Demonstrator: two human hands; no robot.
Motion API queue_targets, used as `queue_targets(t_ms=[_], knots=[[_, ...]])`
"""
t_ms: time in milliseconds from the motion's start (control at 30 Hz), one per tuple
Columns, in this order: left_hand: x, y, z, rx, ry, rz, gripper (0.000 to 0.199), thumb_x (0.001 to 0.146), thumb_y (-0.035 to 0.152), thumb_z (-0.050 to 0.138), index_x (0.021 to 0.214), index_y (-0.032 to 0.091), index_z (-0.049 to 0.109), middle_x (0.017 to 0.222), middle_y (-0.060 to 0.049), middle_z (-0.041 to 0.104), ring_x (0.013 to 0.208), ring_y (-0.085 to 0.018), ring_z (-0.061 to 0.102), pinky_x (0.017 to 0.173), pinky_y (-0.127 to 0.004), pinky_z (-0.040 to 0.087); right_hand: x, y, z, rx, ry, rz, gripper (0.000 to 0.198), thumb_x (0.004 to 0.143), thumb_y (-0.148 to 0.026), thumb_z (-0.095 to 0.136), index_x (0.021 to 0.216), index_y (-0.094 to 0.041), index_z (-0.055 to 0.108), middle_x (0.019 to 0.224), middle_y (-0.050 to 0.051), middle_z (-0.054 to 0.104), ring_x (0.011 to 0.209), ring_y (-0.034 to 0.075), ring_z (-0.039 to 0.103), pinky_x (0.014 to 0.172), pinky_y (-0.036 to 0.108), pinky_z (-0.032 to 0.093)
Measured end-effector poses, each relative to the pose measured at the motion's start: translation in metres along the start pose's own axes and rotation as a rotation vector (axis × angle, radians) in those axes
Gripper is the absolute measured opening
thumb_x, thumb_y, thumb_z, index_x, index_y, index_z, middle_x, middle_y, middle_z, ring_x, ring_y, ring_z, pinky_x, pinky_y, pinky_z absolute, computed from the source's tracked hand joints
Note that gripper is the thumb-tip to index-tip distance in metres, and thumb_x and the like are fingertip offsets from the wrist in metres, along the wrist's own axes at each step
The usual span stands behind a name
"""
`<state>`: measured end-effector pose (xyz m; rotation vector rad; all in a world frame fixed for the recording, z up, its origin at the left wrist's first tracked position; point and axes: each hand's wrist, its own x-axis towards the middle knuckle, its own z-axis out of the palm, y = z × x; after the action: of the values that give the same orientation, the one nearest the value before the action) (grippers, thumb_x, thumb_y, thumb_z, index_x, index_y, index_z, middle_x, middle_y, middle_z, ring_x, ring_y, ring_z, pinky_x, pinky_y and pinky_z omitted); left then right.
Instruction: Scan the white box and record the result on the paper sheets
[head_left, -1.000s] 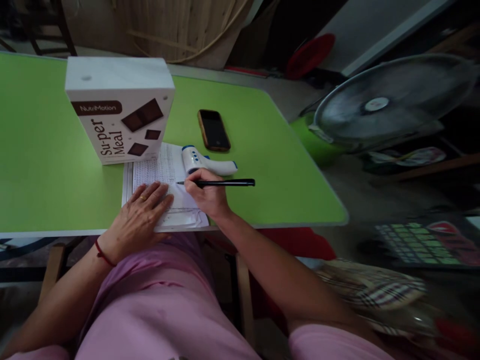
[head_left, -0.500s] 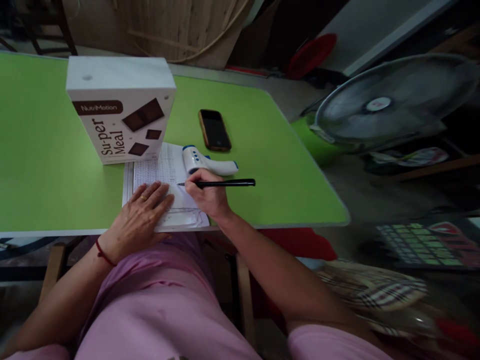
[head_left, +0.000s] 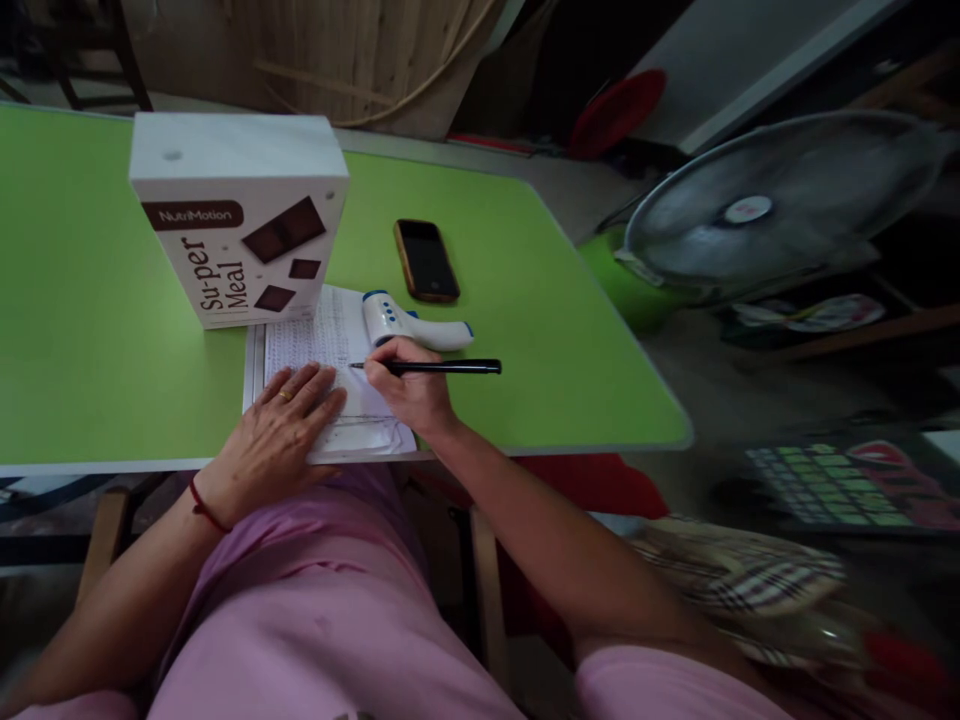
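Note:
My right hand grips a black pen, its tip on a sheet of paper covered in rows of handwriting. Flat on the left part of that paper lies my left hand, fingers stretched out, a ring on one finger. Just beyond my right hand, a white and blue infrared thermometer rests partly on the paper. A tall white box printed "Su-per Meal" stands at the paper's far left and hides its upper corner.
A phone in a brown case lies on the green table past the thermometer. Right of the table stands a large fan. A wooden board leans behind the table, and a plaid cloth sits low at the right.
The pen and my right hand have shifted very slightly left over the paper, with the pen still held. The whole view has drifted a little too. My left hand stays flat.

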<state>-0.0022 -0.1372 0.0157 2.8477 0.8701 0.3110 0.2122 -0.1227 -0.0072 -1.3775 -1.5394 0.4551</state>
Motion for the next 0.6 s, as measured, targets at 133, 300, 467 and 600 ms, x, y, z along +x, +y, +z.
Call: queue_targets(t_ms=[133,300,467,600], knots=[[0.0002,0.0002,-0.0004,-0.008,0.000,-0.002,0.081,0.075,0.047,0.082,0.141,0.010,0.051,0.151,-0.020,0.045,0.142,-0.036,0.040,0.120,-0.054,0.032,0.0003,-0.0005,-0.0001,-0.005,0.004,-0.007,0.012,0.075,-0.028,0.057,0.065,-0.022,0.056,0.057,-0.004,0.058,0.054,0.012,0.050,0.056,0.027,0.044],[0.0012,-0.0001,0.0008,-0.004,0.006,0.000,0.082,0.075,0.048,0.082,0.141,0.010,0.051,0.151,-0.020,0.044,0.142,-0.037,0.040,0.120,-0.054,0.031,0.0005,-0.0011,0.0001,-0.005,0.011,-0.011,0.012,0.075,-0.028,0.057,0.064,-0.022,0.056,0.056,-0.004,0.057,0.053,0.012,0.050,0.056,0.027,0.043],[0.0016,0.0002,0.0013,0.002,0.008,-0.002,0.082,0.075,0.048,0.082,0.141,0.010,0.051,0.151,-0.020,0.045,0.141,-0.037,0.040,0.119,-0.054,0.032,0.0002,-0.0020,0.0003,0.007,0.007,-0.008,0.013,0.075,-0.028,0.056,0.064,-0.022,0.055,0.055,-0.004,0.056,0.053,0.012,0.050,0.055,0.027,0.043],[0.0013,0.0006,0.0001,0.004,0.003,-0.006,0.081,0.076,0.049,0.081,0.141,0.011,0.051,0.151,-0.020,0.045,0.142,-0.036,0.040,0.120,-0.054,0.032,0.0003,-0.0031,0.0003,0.011,0.009,0.002,0.012,0.074,-0.028,0.056,0.063,-0.022,0.055,0.055,-0.004,0.056,0.052,0.012,0.049,0.055,0.026,0.043]])
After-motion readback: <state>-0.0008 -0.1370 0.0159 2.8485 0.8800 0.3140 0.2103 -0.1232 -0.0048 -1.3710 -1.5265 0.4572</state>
